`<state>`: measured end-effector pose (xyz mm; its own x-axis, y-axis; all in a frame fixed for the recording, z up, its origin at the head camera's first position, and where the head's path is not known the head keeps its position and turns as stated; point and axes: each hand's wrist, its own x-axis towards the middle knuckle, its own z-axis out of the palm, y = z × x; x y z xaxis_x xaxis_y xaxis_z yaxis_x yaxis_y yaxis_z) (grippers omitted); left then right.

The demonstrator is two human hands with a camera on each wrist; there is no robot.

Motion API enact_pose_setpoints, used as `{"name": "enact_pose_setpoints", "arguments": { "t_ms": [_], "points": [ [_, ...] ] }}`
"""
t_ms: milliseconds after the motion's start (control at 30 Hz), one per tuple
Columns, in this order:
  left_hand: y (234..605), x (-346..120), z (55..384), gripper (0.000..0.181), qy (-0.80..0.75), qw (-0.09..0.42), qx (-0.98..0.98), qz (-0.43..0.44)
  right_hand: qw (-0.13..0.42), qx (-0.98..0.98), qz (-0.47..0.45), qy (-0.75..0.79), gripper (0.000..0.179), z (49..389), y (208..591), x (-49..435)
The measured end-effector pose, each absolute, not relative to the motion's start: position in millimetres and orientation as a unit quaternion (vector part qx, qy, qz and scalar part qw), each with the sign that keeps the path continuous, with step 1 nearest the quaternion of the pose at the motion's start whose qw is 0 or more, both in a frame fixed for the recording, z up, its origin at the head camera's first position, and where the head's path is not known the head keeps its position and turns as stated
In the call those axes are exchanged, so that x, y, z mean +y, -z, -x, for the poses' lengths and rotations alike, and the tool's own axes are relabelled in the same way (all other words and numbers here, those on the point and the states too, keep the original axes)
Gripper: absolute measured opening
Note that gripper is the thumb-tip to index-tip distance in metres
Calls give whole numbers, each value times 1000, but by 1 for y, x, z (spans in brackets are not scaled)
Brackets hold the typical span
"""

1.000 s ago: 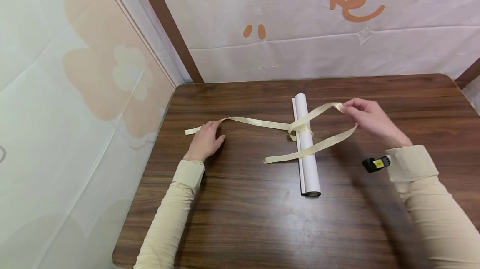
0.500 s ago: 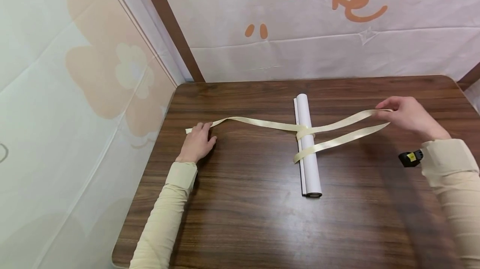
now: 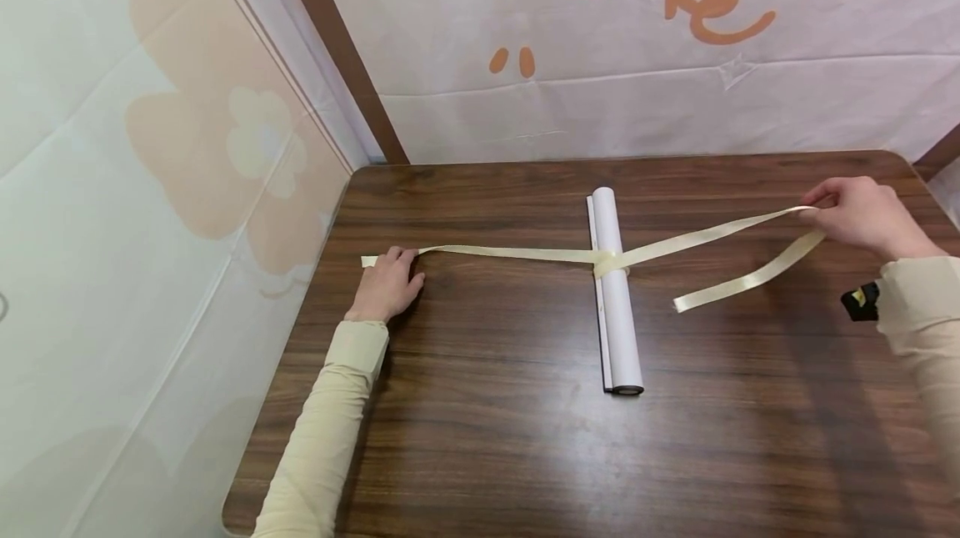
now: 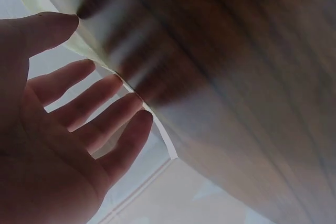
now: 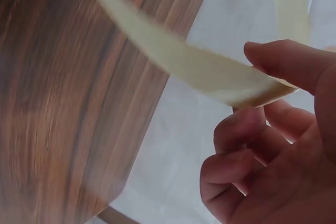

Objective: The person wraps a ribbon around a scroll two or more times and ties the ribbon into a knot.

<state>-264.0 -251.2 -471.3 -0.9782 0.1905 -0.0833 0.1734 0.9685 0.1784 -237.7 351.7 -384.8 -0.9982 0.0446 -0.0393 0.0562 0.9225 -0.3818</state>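
Observation:
A cream satin ribbon (image 3: 517, 253) crosses around the middle of a white paper roll (image 3: 621, 329), where it overlaps itself. My left hand (image 3: 384, 284) lies on the ribbon's left part, fingertips pressing it to the table; in the left wrist view the fingers (image 4: 107, 103) are extended and spread along the strip. Off to the right, my right hand (image 3: 862, 213) is raised and pinches the ribbon between thumb and fingers. From that pinch the free end hangs back leftward. The right wrist view shows the ribbon (image 5: 194, 69) bent at the thumb.
The brown wood-grain table (image 3: 487, 455) has rounded corners. White printed sheets (image 3: 637, 113) hang behind it and along its left side. A small black device (image 3: 860, 302) is at the right wrist, by the sleeve cuff.
My right hand has moved right with the ribbon, drawing the loop snug on the roll. The ribbon's free end has slid off the roll to the right. My left hand shifted slightly left.

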Motion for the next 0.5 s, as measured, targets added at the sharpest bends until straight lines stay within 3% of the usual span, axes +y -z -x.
{"name": "enact_pose_setpoints", "arguments": {
  "t_ms": [400,500],
  "points": [
    [469,-263,256,42,-77,55,992,-87,-31,979,-87,179,35,243,391,385],
    [468,-265,253,41,-78,46,992,-92,-61,962,-146,221,23,249,398,400]
  ]
}}
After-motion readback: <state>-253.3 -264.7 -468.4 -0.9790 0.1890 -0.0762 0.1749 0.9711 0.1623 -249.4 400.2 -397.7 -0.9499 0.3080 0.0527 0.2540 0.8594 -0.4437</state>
